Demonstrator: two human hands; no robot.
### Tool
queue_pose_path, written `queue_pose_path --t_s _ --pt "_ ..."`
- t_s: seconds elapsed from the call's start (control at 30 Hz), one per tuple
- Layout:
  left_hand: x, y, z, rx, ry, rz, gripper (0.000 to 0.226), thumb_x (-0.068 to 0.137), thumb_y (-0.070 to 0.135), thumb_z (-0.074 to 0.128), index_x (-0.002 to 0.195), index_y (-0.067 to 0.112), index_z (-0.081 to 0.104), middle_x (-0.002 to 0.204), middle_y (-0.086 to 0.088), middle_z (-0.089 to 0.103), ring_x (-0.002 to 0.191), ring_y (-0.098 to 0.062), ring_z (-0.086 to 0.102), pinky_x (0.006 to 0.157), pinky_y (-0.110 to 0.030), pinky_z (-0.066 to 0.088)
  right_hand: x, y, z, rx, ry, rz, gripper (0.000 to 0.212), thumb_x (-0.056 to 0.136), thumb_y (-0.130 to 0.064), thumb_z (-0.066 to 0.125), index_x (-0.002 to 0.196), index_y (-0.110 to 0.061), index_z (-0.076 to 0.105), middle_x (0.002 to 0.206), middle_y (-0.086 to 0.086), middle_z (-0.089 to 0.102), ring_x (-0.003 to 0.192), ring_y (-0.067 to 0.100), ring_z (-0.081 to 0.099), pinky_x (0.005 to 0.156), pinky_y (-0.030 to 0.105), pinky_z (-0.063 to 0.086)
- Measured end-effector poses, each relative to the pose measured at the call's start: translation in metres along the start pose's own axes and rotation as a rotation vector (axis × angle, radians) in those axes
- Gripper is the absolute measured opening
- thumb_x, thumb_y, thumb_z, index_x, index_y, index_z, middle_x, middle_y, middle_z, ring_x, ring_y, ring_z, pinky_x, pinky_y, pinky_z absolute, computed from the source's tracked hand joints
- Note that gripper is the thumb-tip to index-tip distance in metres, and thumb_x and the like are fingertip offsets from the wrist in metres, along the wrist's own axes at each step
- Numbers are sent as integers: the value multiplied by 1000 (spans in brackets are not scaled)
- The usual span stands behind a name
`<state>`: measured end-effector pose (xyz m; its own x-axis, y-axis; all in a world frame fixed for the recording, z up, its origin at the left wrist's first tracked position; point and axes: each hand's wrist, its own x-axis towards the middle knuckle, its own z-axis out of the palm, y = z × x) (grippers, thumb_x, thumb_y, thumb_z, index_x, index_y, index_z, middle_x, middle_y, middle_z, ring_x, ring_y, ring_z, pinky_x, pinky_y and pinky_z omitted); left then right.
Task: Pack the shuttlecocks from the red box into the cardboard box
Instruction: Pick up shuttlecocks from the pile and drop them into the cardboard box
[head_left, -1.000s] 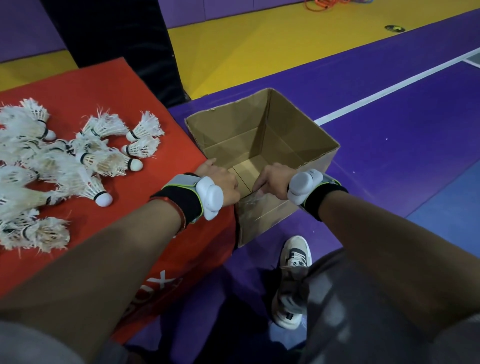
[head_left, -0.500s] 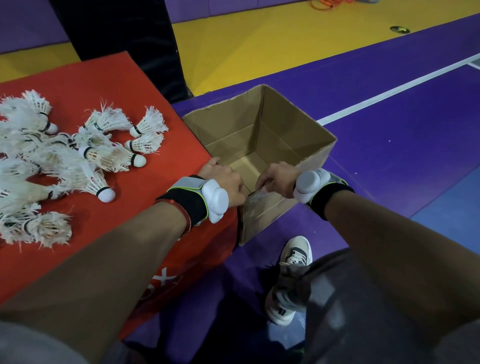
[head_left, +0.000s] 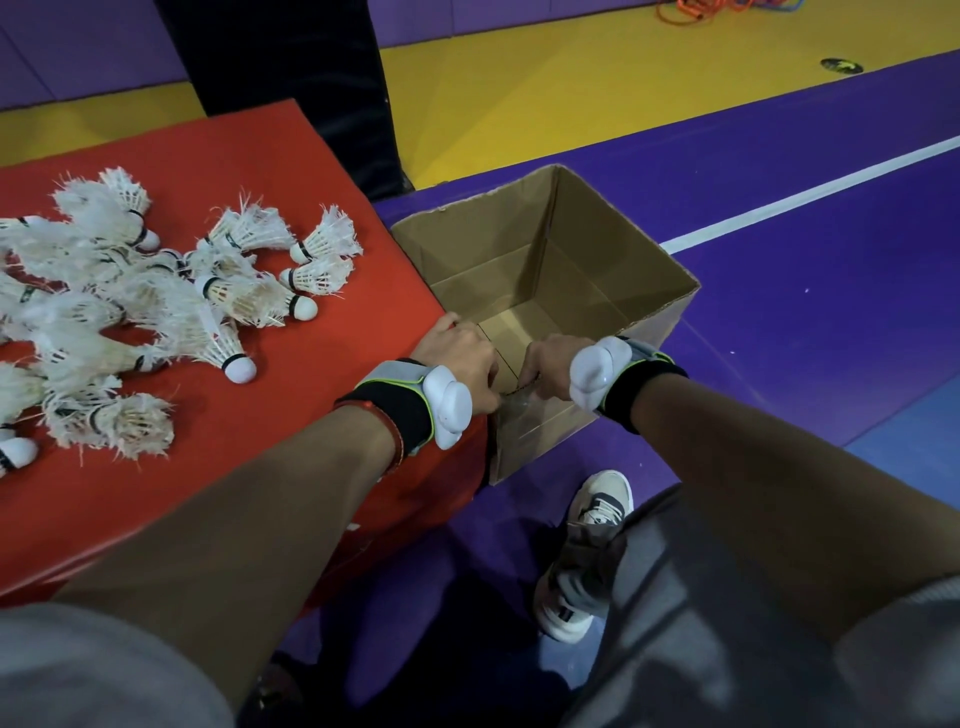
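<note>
The left hand and right hand both grip the near edge of the cardboard box, which sits on the floor just right of the red box where the shuttlecocks lie in a pile.

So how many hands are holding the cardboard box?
2. The left hand grips the near rim of the cardboard box at the corner by the red box; the right hand grips the same rim just beside it.
</note>
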<state>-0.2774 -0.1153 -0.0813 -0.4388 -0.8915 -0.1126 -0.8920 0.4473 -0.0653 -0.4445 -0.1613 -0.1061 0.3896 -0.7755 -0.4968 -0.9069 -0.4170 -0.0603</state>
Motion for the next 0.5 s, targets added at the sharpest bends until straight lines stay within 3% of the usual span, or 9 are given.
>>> queue_pose_path --t_s 0.07,0.13,0.23,0.37,0.5 --pt "-5 4 0 -24 0 -13 31 78 52 62 83 25 77 84 1 65 101 -19 53 101 -28 25 -2 1 -3 -27 -70 -8 31 88 -28 70 118 -36 70 108 -11 68 98 16 62 81 23 43" --pt "-14 9 -1 -52 7 -25 32 79 54 62 82 25 77 86 -2 62 102 -21 51 100 -28 27 -8 0 -5 28 -121 -26 34 89 -29 72 122 -24 67 112 -6 63 98 16 55 84 24 40" --pt "-29 14 -1 -81 12 -22 34 80 55 63 84 25 77 95 -5 60 104 -25 49 98 -26 29 -19 -6 -5 134 -169 -94 36 89 -13 72 124 -11 65 102 0 57 96 18 52 82 26 40" --pt "-55 20 3 -91 -7 -2 35 79 57 60 84 27 77 91 -3 56 102 -27 49 99 -26 33 -39 -24 -2 69 -286 -105 31 90 -23 71 120 -14 69 88 -8 59 93 14 51 75 26 41" --pt "-71 28 5 -62 -61 21 36 79 57 60 87 26 76 96 -5 55 104 -27 48 98 -27 33 -61 -45 -7 -28 -394 -96 39 90 -31 71 126 -17 67 125 -1 67 101 15 57 97 35 48"
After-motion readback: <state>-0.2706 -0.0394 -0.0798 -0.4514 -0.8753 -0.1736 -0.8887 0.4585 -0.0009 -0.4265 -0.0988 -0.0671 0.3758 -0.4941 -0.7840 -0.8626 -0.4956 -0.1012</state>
